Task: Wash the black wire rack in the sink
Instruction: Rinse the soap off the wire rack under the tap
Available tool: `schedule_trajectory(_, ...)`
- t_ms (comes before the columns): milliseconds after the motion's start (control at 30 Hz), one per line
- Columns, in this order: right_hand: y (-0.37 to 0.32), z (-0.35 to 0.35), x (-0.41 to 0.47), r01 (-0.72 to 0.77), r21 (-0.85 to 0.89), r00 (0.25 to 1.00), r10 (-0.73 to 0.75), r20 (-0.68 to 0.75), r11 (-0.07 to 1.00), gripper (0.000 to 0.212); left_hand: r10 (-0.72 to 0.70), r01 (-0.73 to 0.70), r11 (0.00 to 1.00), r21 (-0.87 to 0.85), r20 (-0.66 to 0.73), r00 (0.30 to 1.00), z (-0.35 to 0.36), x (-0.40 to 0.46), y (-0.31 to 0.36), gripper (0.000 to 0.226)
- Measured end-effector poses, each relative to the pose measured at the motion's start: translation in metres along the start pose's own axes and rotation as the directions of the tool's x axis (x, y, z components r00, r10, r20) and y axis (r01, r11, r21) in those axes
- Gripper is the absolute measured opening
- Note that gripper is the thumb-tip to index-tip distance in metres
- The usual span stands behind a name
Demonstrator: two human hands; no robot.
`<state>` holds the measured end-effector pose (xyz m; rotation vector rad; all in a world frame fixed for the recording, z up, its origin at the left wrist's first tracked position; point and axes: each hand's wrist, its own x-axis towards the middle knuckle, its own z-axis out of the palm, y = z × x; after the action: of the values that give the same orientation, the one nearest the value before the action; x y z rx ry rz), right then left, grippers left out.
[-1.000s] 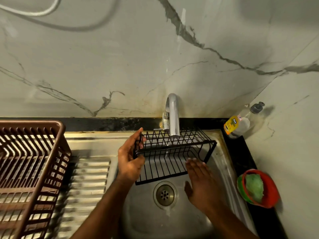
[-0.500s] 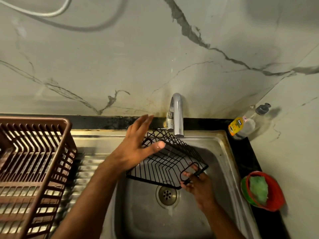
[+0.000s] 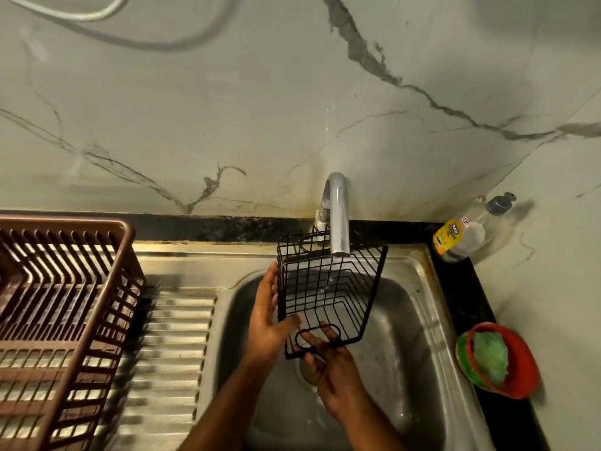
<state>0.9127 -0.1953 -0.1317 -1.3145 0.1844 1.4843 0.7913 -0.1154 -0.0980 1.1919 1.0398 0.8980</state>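
The black wire rack (image 3: 328, 288) is held up on end over the steel sink (image 3: 406, 320), its far end under the tap spout (image 3: 338, 216). A thin stream of water falls through it. My left hand (image 3: 268, 317) lies flat against the rack's left side with straight fingers, the thumb across the lower wires. My right hand (image 3: 328, 362) holds the rack's near end from below, fingers curled through the oval handle loop.
A brown plastic dish basket (image 3: 58, 307) stands on the ribbed drainboard (image 3: 172, 353) at the left. A dish soap bottle (image 3: 461, 236) stands in the back right corner. A red bowl (image 3: 517, 362) with a green scrubber sits on the black counter at right.
The rack has been turned from lying tilted in the sink to standing on end under the tap. My left hand slid down its left side; my right hand stayed on the handle end.
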Motion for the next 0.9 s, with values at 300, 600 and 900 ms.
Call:
schedule_trajectory(300, -0.007, -0.020, -0.005, 0.112, -0.976, 0.895, -0.446, 0.017, 0.187, 0.057, 0.138, -0.143, 0.984, -0.106, -0.049, 0.989, 0.016, 0.038, 0.000, 0.055)
schedule_trajectory(600, -0.003, 0.009, 0.007, 0.065, -0.866, 0.920, -0.307, 0.245, -0.495, 0.090, 0.244, -0.247, 0.952, -0.179, -0.038, 0.969, 0.034, 0.030, 0.005, 0.047)
schedule_trajectory(900, -0.025, -0.005, 0.005, 0.425, -0.577, 0.828, 0.042, 0.559, -0.697, 0.097, 0.240, -0.242, 0.964, -0.113, -0.030, 0.970, 0.021, 0.031, 0.013, 0.051)
